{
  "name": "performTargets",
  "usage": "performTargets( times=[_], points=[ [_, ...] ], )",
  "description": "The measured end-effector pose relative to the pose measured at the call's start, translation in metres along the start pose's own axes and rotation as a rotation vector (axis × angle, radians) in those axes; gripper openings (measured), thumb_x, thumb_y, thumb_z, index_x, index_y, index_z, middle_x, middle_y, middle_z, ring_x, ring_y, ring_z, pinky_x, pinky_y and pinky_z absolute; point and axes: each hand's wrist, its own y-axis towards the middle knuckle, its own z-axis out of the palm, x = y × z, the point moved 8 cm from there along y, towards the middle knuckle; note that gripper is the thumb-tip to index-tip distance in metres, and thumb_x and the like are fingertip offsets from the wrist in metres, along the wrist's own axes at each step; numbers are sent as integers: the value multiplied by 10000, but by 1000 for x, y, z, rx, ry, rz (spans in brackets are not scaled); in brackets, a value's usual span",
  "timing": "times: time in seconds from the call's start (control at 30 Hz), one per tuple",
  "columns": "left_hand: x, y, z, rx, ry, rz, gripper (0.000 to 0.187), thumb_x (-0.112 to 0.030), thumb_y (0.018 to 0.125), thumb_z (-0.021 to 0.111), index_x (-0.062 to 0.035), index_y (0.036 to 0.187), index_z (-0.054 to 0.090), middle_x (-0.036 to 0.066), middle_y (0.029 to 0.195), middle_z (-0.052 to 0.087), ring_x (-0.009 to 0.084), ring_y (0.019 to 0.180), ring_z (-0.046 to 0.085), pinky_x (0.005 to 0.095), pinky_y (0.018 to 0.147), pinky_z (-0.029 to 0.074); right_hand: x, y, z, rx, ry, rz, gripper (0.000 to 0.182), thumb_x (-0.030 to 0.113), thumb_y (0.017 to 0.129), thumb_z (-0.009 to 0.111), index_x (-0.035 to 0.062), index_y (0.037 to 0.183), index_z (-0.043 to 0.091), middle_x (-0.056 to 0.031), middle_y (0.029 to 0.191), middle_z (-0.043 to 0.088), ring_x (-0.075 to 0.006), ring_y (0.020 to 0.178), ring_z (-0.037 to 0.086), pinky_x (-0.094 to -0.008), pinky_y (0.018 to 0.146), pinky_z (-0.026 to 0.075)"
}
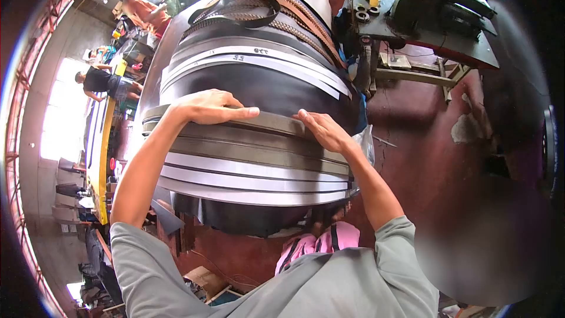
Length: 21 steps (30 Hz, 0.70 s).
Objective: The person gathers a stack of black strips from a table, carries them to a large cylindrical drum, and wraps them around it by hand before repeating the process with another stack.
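Note:
My left hand (213,108) lies on a grey-brown strip (273,124) near its left part, the fingers stretched out and pointing right. Across from it, my right hand (325,131) rests on the right part of the same strip, fingers extended toward the left. Neither hand visibly wraps around the strip. Closer to my body, more grey-brown strips (259,148) lie side by side, followed by several white strips (253,184). Beyond my hands is a smooth black sheet (265,85), with white strips bearing handwritten marks (235,60) at its far side.
Braided brown straps (306,15) and a looped black strap (259,22) lie farther along the table. At right stands a sewing machine (406,9) on a work table (385,26). Two people (147,15) are at the far left, by a yellow-edged table (101,159).

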Motion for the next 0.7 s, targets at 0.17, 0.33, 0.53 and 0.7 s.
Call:
performTargets(
  times=[0.17, 0.33, 0.53, 0.7],
  points=[
    [4, 2, -1, 14, 34, -19, 800, -692, 965, 470, 57, 1096, 718, 246, 1148, 673, 370, 1154, 615, 428, 1012, 455, -1, 13, -2, 57, -63, -32, 813, 618, 1066, 242, -59, 1285, 634, -225, 1221, 660, -348, 1165, 604, -399, 1049, 429],
    [-11, 15, 5, 70, 133, -112, 951, -830, 885, 421, 25, 1194, 699, 231, 1226, 656, 355, 1215, 593, 416, 1058, 437, 0, 22, -2, 29, -30, -18, 880, 659, 1049, 224, -93, 1251, 634, -247, 1167, 664, -390, 1058, 612, -441, 1009, 439],
    [-56, 38, 24, 99, 175, 30, 930, -779, 883, 506, 21, 1346, 612, 207, 1332, 595, 341, 1300, 529, 405, 1134, 376, -6, 43, 13, 284, -196, 116, 974, 777, 983, 209, -41, 1325, 611, -266, 1187, 657, -356, 1074, 613, -439, 1020, 442],
    [-64, 55, 34, 225, 201, -35, 1186, -913, 698, 553, 63, 1372, 576, 282, 1428, 535, 383, 1347, 510, 410, 1139, 395, -42, 34, -4, 346, 146, 134, 929, 763, 993, 210, 17, 1328, 650, -184, 1221, 680, -285, 1079, 616, -413, 1022, 446]
  ],
)
